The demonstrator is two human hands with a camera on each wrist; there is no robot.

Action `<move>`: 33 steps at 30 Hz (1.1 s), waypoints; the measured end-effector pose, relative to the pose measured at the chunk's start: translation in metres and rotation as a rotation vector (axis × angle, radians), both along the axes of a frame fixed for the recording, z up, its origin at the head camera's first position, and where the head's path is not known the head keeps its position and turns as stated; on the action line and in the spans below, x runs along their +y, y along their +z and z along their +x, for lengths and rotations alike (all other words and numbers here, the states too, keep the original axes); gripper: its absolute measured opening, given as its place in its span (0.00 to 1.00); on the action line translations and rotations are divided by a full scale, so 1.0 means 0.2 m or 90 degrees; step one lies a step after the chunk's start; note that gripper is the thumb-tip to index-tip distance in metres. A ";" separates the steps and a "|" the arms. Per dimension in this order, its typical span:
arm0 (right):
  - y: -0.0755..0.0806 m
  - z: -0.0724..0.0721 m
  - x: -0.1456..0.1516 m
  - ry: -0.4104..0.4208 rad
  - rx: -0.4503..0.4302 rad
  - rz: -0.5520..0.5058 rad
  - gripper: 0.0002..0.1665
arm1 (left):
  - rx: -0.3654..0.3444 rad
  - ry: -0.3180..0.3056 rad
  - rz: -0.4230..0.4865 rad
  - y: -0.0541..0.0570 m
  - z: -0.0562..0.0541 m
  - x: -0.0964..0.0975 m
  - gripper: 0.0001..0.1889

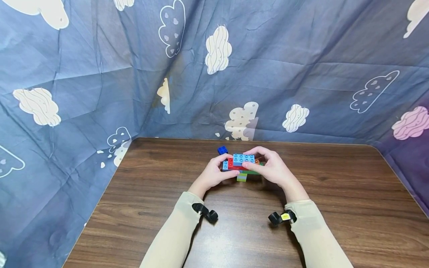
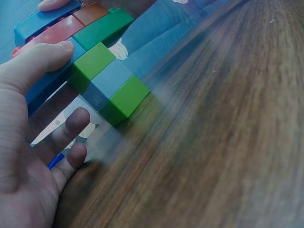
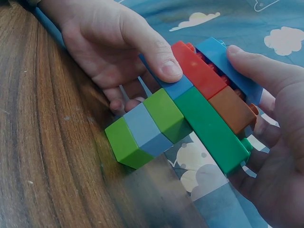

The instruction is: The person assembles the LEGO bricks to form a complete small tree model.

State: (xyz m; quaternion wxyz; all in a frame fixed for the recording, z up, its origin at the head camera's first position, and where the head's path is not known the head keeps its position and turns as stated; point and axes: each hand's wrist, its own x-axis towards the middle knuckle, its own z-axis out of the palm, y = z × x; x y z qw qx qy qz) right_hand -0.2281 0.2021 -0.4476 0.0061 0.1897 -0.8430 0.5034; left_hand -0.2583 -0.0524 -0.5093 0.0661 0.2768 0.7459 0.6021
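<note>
A toy-brick structure stands upright on the table between both hands. Its narrow column has two lime bricks [image 2: 126, 100] with a pale blue-grey brick [image 3: 146, 127] between them. Above the column lie a blue brick [image 1: 225, 165] and a green brick [image 3: 213, 130], topped by a red brick [image 3: 199, 71] and an orange-brown brick [image 3: 232, 109]. My left hand [image 1: 212, 173] grips the structure's left end, thumb on the blue brick's near side. With my right hand [image 1: 273, 167] I pinch a light blue eight-stud brick [image 1: 244, 159] over the red one; red studs show in a gap beneath it.
A dark blue brick [image 1: 222, 150] lies on the wooden table [image 1: 241, 230] behind the structure. Behind the table's far edge hangs a blue cloth [image 1: 194, 93] with cloud prints. Each wrist bears a small black camera mount [image 1: 209, 216].
</note>
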 end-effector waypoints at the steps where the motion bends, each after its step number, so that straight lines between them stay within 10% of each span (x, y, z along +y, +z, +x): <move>1: 0.00 0.00 0.00 0.000 0.001 0.000 0.20 | 0.003 0.001 -0.001 0.00 0.00 0.00 0.22; 33: -0.02 0.00 0.00 -0.011 0.038 -0.009 0.19 | 0.003 -0.004 0.077 0.02 0.01 0.01 0.21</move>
